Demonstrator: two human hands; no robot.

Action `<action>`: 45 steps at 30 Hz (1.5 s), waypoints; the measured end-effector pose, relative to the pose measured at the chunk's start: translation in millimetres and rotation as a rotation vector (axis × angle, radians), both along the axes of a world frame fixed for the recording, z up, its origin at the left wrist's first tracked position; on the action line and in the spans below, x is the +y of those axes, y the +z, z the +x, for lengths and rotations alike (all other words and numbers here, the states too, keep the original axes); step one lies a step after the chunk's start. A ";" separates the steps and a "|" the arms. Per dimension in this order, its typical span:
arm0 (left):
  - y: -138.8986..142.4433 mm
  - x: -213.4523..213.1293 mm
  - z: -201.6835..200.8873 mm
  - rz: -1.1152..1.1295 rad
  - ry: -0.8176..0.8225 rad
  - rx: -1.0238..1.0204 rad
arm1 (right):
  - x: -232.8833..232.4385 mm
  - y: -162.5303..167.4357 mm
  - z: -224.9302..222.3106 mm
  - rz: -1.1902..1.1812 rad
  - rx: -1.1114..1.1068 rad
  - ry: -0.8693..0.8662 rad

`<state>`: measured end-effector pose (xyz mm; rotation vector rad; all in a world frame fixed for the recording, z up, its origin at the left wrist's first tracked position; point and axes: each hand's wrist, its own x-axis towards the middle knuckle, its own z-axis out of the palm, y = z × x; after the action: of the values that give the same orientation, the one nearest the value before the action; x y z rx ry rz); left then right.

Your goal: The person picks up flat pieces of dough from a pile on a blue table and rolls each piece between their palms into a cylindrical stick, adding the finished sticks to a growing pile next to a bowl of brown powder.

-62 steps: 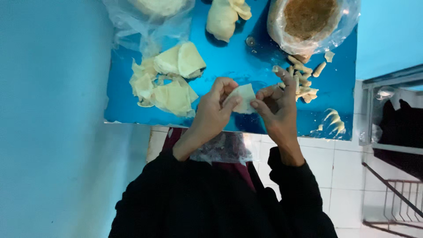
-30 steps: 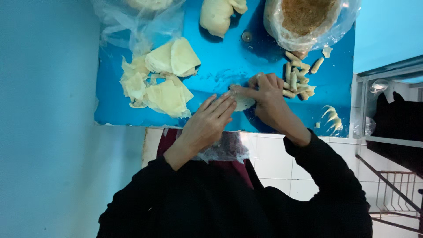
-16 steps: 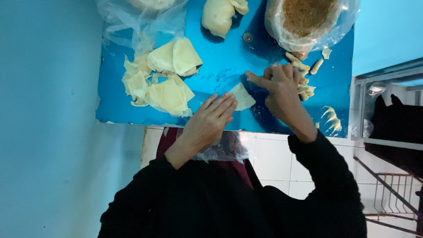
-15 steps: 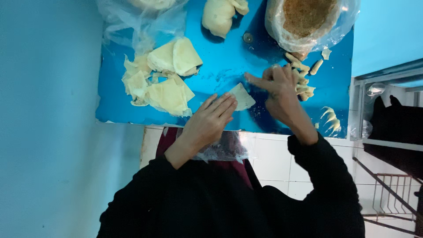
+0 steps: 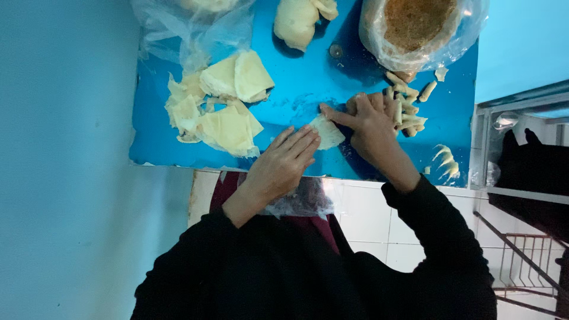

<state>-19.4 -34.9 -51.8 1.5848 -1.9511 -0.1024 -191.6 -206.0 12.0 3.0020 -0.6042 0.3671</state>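
Left hand (image 5: pixel 283 161) flat, fingers together, covering near corner of pastry sheet (image 5: pixel 326 131) by table (image 5: pixel 308 89) near edge — right hand (image 5: pixel 370 121) fingers spread, hiding far side; rolled pieces (image 5: pixel 408 105) partly hidden.

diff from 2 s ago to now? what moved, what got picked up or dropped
The wrapper piece went from held up between both hands down onto the blue table. The left hand now lies flat at its near edge; the right hand presses beside it, next to the small rolls. The wrapper stack, dough lump and bagged bowl stayed put.

Left hand (image 5: pixel 283 165), right hand (image 5: pixel 370 121) flat on wrapper (image 5: pixel 327 131), blue table (image 5: pixel 308 89).
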 end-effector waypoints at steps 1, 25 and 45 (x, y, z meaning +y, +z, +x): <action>-0.2 -0.1 -0.1 -0.002 0.003 -0.004 | 1.7 1.3 -0.6 -0.175 -0.004 0.022; -1.2 -2.8 2.9 -0.035 -0.041 0.029 | -91.0 71.8 -21.9 -0.053 -0.274 -0.084; 21.1 -0.6 2.1 -0.091 0.268 0.361 | -174.5 44.6 15.4 -0.183 -0.022 -0.154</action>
<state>-17.3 -35.5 -30.8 1.6239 -1.4395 -0.1737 -176.1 -380.4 56.7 2.7603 -0.7539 0.4219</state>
